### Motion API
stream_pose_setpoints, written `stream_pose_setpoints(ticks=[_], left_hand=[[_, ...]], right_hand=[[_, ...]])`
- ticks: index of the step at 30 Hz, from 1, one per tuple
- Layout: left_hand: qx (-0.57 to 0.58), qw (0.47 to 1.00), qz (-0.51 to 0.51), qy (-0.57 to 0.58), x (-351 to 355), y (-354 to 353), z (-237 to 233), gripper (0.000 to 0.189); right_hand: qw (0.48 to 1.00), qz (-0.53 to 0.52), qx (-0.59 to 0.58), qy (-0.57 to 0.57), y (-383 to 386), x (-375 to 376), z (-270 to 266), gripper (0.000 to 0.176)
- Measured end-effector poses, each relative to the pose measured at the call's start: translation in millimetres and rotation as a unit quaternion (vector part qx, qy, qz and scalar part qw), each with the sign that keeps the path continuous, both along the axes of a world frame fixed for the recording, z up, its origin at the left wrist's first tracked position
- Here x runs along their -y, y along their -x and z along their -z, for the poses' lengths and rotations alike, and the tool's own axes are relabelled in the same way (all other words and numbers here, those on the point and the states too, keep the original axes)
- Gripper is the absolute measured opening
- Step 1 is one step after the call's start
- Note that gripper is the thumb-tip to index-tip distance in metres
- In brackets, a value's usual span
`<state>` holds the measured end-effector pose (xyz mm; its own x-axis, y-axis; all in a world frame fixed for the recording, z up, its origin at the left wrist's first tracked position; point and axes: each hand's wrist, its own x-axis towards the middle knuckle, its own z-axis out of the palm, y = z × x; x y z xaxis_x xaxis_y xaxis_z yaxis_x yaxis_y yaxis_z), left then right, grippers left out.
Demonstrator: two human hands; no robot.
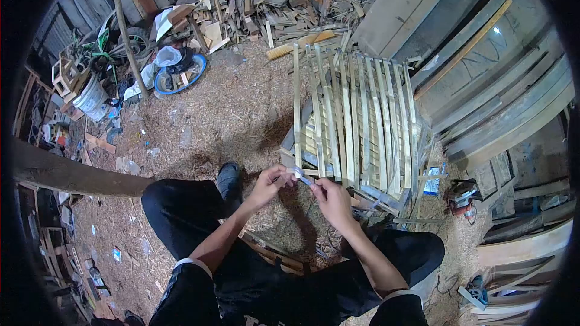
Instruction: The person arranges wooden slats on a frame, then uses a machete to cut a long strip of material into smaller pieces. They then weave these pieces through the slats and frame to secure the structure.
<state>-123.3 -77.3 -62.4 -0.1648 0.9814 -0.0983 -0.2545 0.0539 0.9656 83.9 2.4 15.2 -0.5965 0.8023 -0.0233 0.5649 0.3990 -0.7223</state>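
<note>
Near the middle of the head view, my left hand (271,185) and my right hand (331,200) are close together in front of my knees. Between their fingertips is a small whitish object (299,173), too small to make out. The fingers of both hands are closed in a pinch around it, the right ones on a thin part at its right end. Just beyond the hands, a row of long, thin wooden strips (352,127) lies side by side over a low slatted stack. The nearest ends of the leftmost strips reach close to my fingers.
Scrap wood (254,15) is heaped at the back wall. A blue basin (179,87) and a white bucket (92,101) stand at the left. Boards (411,6) lean at the right, near a red power tool (464,202). A beam (78,172) crosses the left side.
</note>
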Motion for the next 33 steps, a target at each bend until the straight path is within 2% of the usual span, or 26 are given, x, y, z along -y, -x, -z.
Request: stream_pose_setpoints(ticks=[4, 6, 7, 9, 10, 12, 13, 15, 18, 21, 24, 31, 33], left_hand=[[0.003, 0.999, -0.027, 0.019, -7.6, 7.0, 3.0, 0.022], [-0.077, 0.997, 0.017, -0.023, -13.6, 15.2, 3.3, 0.024], [-0.077, 0.997, 0.016, -0.024, -14.9, 16.3, -1.2, 0.024], [-0.209, 0.978, 0.014, -0.001, -15.9, 19.1, -14.0, 0.021], [-0.209, 0.978, 0.014, -0.002, -17.4, 20.1, -18.2, 0.021], [-0.364, 0.93, -0.018, -0.046, -18.4, 22.7, -26.2, 0.02], [-0.366, 0.929, -0.019, -0.046, -18.3, 23.8, -29.8, 0.02], [-0.435, 0.9, -0.002, 0.035, -18.7, 24.1, -34.4, 0.02], [-0.456, 0.889, -0.04, 0.005, -18.0, 22.2, -32.4, 0.02], [-0.459, 0.886, -0.038, 0.047, -21.0, 22.2, -34.1, 0.019], [-0.489, 0.869, -0.057, 0.04, -22.9, 21.9, -41.6, 0.018], [-0.449, 0.89, -0.058, 0.047, -21.9, 23.2, -45.7, 0.018], [-0.527, 0.849, -0.033, -0.012, -18.7, 30.4, -55.5, 0.019]], right_hand=[[0.999, -0.03, 0.0, -0.041, -0.7, -4.3, -11.2, 0.019], [0.995, -0.024, 0.062, -0.074, -0.1, -6.9, -17.1, 0.019], [0.995, -0.024, 0.062, -0.075, 0.8, -8.0, -16.4, 0.019], [0.994, -0.023, 0.069, -0.08, 3.7, -10.6, -14.0, 0.024], [0.994, -0.023, 0.069, -0.081, 4.0, -11.1, -14.4, 0.024], [0.991, -0.03, 0.093, -0.092, 5.3, -10.6, -15.6, 0.025], [0.991, -0.031, 0.092, -0.091, 5.1, -10.4, -14.7, 0.025], [0.992, -0.038, 0.073, -0.093, 3.0, -12.1, -14.5, 0.023], [0.993, -0.04, 0.089, -0.072, 0.1, -13.5, -19.3, 0.022], [0.992, -0.05, 0.099, -0.056, -0.6, -12.0, -19.6, 0.021], [0.99, -0.065, 0.115, -0.053, -0.5, -13.0, -24.7, 0.021], [0.993, -0.051, 0.101, -0.024, -4.7, -17.3, -14.2, 0.018], [0.997, -0.026, 0.052, -0.042, -6.2, -15.0, -19.2, 0.017]])
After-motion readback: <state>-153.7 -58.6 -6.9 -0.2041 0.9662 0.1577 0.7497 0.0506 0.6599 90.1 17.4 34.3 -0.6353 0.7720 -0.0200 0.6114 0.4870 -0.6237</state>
